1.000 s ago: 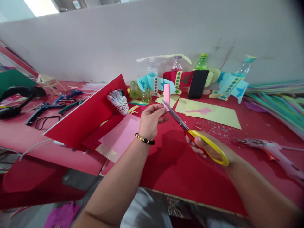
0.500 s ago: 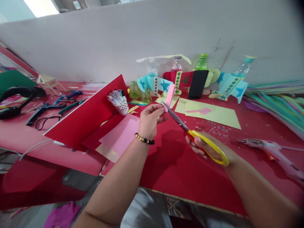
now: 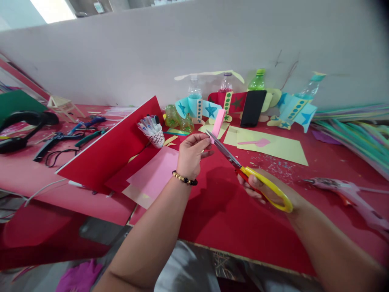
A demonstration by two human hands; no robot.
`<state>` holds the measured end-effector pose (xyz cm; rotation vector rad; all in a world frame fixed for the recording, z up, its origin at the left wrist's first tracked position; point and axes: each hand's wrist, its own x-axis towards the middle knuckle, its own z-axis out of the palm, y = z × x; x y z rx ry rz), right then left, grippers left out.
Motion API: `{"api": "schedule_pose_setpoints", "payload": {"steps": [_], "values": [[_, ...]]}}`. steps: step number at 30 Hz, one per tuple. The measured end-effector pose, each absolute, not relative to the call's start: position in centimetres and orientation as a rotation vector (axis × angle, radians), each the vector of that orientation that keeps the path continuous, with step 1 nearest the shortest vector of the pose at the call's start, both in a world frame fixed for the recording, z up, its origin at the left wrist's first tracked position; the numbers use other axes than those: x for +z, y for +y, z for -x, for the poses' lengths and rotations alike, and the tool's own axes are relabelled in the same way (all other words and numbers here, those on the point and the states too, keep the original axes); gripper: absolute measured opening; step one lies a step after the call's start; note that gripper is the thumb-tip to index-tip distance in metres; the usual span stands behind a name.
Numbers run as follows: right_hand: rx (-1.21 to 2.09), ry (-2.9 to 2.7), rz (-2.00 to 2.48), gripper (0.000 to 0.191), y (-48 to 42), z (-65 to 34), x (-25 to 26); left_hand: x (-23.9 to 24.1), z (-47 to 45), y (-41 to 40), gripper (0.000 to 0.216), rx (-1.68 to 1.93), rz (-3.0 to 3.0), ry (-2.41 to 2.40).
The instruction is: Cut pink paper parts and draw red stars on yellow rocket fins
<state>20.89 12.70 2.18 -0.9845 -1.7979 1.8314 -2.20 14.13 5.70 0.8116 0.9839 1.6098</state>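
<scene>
Thumb and fingers of my left hand pinch the lower end of a pink paper strip, which points up and away. My right hand grips scissors with yellow and red handles. Their blades reach across the strip just beside my left fingertips, nearly closed together. Behind, a pink spoon-shaped paper piece lies on a pale yellow sheet. Pink paper rests on the red table left of my left wrist.
Along the wall stand bottles decorated with paper wings and a black phone. A glue gun lies at right, near colourful strips. To the left are a pen holder, a leaning red board, pliers and headphones.
Almost nothing differs. The pink strip's upper end has shifted very slightly to the right, while both hands and the scissors keep their places.
</scene>
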Motion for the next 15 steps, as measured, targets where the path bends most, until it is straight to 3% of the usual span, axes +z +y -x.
{"api": "schedule_pose_setpoints", "payload": {"steps": [15], "values": [[1.864,-1.783,0.994,0.056,12.76,-20.99,2.22,5.69,2.2,14.12,0.017,1.627,-0.814,0.994]]}}
